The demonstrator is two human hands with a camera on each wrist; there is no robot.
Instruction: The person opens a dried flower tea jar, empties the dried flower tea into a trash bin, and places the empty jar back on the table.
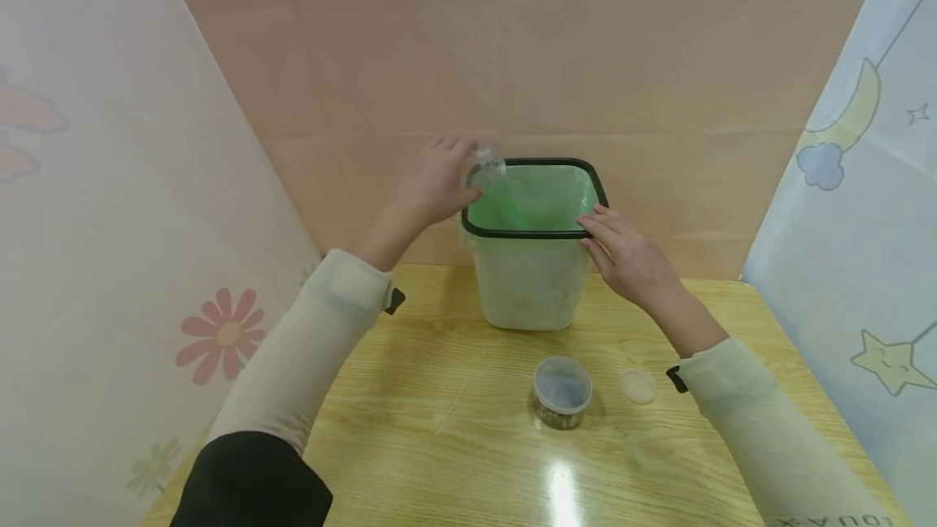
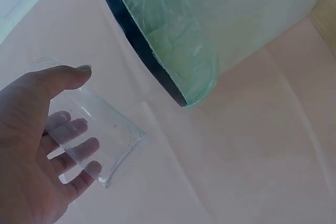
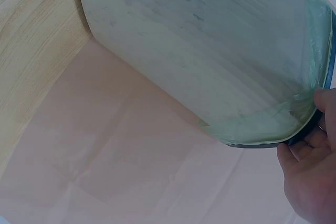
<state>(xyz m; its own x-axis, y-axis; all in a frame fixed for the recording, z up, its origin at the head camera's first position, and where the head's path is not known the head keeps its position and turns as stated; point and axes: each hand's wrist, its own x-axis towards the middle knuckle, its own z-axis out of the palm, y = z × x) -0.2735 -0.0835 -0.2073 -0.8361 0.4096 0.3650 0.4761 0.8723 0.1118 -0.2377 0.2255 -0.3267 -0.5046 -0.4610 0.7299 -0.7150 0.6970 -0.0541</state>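
Note:
Clear plastic jar [image 2: 100,124], tilted on its side with small dark specks near its base, is in my left hand [image 1: 439,177]. The thumb lies across one side and the fingers curl round the other. In the head view the jar's ridged end [image 1: 490,159] overlaps the far left rim of a pale trash bin [image 1: 530,287]. Green bag [image 1: 545,193] lines the bin, folded out under its black rim [image 3: 310,124]. My right hand [image 1: 633,263] grips that rim at the right corner, thumb and fingers on either side of it.
On the wooden table [image 1: 410,429], in front of the bin, stands a small round tub [image 1: 562,389] with a white rim. A translucent disc-shaped lid [image 1: 638,386] lies to its right. Behind the bin rises a tan backdrop [image 1: 366,47], with patterned sheets [image 1: 110,226] at both sides.

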